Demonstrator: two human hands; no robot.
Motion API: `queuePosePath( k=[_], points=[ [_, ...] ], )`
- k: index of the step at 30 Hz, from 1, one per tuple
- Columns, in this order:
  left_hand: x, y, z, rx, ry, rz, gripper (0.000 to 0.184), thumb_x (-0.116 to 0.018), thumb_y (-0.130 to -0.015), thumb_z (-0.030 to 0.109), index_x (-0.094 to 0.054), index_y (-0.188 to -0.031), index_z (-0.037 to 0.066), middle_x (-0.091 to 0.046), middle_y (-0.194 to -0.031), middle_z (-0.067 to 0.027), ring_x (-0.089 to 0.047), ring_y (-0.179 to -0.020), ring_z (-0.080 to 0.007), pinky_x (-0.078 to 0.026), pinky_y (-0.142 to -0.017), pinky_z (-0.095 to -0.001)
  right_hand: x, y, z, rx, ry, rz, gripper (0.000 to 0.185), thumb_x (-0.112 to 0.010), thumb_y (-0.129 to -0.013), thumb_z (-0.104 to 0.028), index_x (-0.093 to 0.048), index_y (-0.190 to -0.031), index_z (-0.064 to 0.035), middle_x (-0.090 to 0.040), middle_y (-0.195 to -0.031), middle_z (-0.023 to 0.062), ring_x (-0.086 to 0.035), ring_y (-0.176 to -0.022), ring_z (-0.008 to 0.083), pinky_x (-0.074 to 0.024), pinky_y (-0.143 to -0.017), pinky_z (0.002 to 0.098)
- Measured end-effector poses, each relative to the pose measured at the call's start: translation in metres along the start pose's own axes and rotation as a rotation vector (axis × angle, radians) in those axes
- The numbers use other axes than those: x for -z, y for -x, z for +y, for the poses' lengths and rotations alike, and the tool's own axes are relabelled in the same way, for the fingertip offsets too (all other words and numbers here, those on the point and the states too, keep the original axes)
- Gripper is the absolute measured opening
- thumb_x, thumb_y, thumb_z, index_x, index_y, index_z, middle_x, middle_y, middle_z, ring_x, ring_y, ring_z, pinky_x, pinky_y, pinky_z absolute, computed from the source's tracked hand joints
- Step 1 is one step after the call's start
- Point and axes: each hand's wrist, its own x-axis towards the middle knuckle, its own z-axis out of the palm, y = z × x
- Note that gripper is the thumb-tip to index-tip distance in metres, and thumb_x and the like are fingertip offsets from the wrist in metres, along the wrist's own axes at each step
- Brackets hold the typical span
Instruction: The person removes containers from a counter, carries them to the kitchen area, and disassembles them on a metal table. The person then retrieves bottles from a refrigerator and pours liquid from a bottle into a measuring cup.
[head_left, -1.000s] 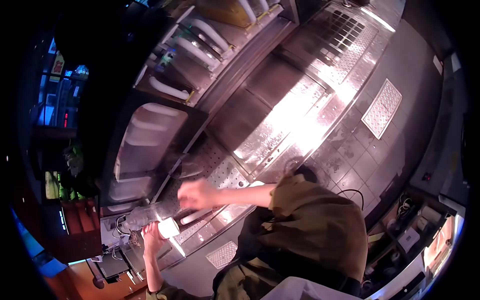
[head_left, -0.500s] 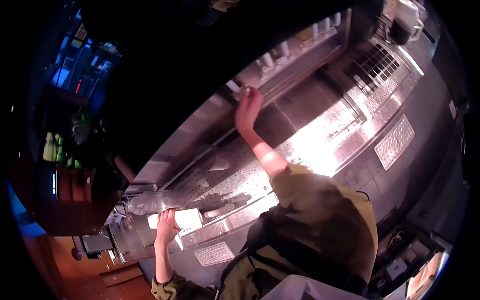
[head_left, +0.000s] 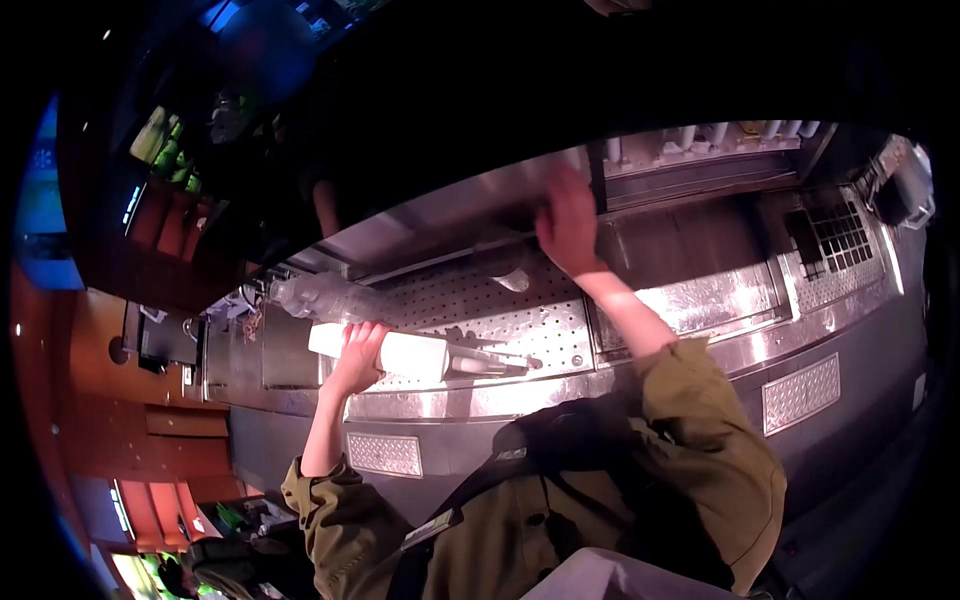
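Note:
My left hand (head_left: 358, 357) grips a white container (head_left: 415, 356) with its fingers over the top, above the perforated steel drainboard (head_left: 540, 320). Long, slim pieces, possibly utensils, lie at the container's right end. Clear plastic ware (head_left: 325, 297), which looks like stacked cups, is just behind this hand. My right hand (head_left: 570, 225) is raised before the steel back panel, left of the shelf of white bottles (head_left: 700, 138). Motion blurs its fingers, so whether they hold anything cannot be made out. A small pale, shiny thing (head_left: 515, 279) rests on the drainboard below it.
The steel counter (head_left: 690, 300) continues right to a black grid (head_left: 840, 240) and a clear pitcher (head_left: 910, 195). A dark raised ledge runs along the back. Diamond-plate panels (head_left: 385, 455) are on the counter's front. Green bottles (head_left: 170, 150) stand at the far left.
My view has turned, levelling the counter. My right hand has left the bottle shelf and moved left along the back panel. My left hand remains on the white container.

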Motion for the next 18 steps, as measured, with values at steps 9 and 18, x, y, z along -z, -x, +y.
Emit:
queuePosePath(
  k=[9,18],
  points=[
    [-0.009,0.004,-0.007,0.003,0.027,0.014,0.05,-0.056,-0.061,0.002,-0.045,-0.11,0.004,-0.045,-0.115,-0.0173,-0.038,-0.112,-0.0347,-0.02,-0.1,-0.0474,-0.054,-0.093,0.006,0.802,0.231,-0.163,0.05,-0.056,-0.077,-0.029,-0.046,-0.122,-0.0097,-0.043,-0.124,0.011,-0.039,-0.115,0.0285,-0.0296,-0.097,0.0405],
    [-0.009,0.006,-0.006,0.056,0.033,-0.013,0.06,-0.058,-0.063,0.006,-0.04,-0.12,0.008,-0.039,-0.123,-0.0185,-0.031,-0.12,-0.0355,-0.017,-0.103,-0.051,-0.038,-0.108,0.008,0.89,0.261,-0.406,0.045,-0.056,-0.078,-0.028,-0.047,-0.118,-0.0093,-0.046,-0.118,0.0114,-0.042,-0.108,0.0284,-0.0324,-0.092,0.0402]
  ],
)
